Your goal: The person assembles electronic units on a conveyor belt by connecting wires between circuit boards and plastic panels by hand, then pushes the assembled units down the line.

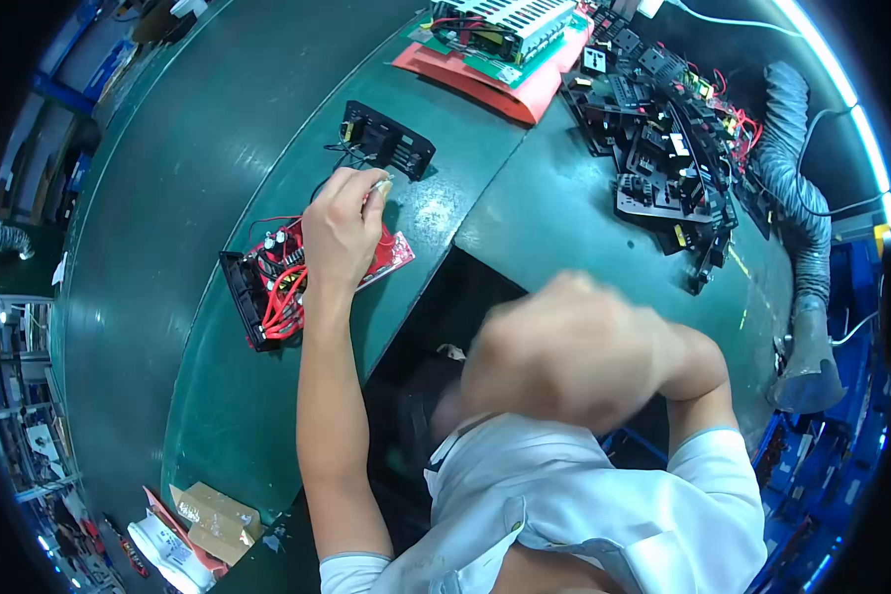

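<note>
My left hand [342, 223] is over the far end of a red circuit board [391, 255], its thumb and fingers pinched on a small pale piece at the fingertips. Red wires and a black end panel [243, 297] show at the board's near left side. Just beyond the fingertips lies a black panel [388, 139] with sockets and thin dark wires. My right hand [569, 351] is raised over the table's near edge, smeared by motion; its fingers and anything in them cannot be made out.
A metal-cased unit [525, 28] rests on red material [465, 84] at the back. Many black panels [663, 148] are piled at the right, beside a grey flexible duct [797, 158]. Opened cardboard [216, 520] and a white roll [168, 554] lie at the lower left.
</note>
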Motion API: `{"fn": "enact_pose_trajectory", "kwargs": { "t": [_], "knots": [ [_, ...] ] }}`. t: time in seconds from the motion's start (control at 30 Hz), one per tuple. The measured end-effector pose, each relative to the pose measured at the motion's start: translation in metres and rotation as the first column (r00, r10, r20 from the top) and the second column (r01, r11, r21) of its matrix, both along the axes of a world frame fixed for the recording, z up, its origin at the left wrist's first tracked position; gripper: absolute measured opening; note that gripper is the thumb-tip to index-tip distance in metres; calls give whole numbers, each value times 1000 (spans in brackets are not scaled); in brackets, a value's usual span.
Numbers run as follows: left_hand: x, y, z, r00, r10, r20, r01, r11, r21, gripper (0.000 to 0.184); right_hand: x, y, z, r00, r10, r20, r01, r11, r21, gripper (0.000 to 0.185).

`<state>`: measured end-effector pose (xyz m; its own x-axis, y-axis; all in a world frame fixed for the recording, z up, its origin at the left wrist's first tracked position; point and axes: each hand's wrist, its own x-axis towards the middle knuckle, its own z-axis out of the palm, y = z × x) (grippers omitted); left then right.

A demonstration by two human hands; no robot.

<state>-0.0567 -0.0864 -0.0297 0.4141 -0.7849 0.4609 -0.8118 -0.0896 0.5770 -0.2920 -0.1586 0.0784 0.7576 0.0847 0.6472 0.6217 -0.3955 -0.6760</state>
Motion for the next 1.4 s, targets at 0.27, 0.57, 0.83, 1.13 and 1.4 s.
{"fn": "enact_pose_trajectory", "kwargs": {
  "t": [0.27,0.57,0.83,1.13,1.4],
  "knots": [
    [0,2,-5,1000,-13,-24,13,1000,-5,18,-2,54,37,977,114,178,-173,915,365,30],
    [-2,1,-5,1000,-1,-15,1,1000,-25,17,-20,-5,29,963,38,-266,-65,994,-93,27],
    [-6,-2,-1,999,37,-6,-37,998,45,16,-40,-76,80,744,-450,-494,-77,676,-733,28],
    [-5,1,-2,999,27,-40,-26,999,39,17,-54,-75,74,691,-472,-547,-34,735,-677,24],
    [-1,0,-5,1000,-4,-3,4,1000,-6,16,-53,-71,76,640,-481,-599,-32,762,-647,21]
  ]
}}
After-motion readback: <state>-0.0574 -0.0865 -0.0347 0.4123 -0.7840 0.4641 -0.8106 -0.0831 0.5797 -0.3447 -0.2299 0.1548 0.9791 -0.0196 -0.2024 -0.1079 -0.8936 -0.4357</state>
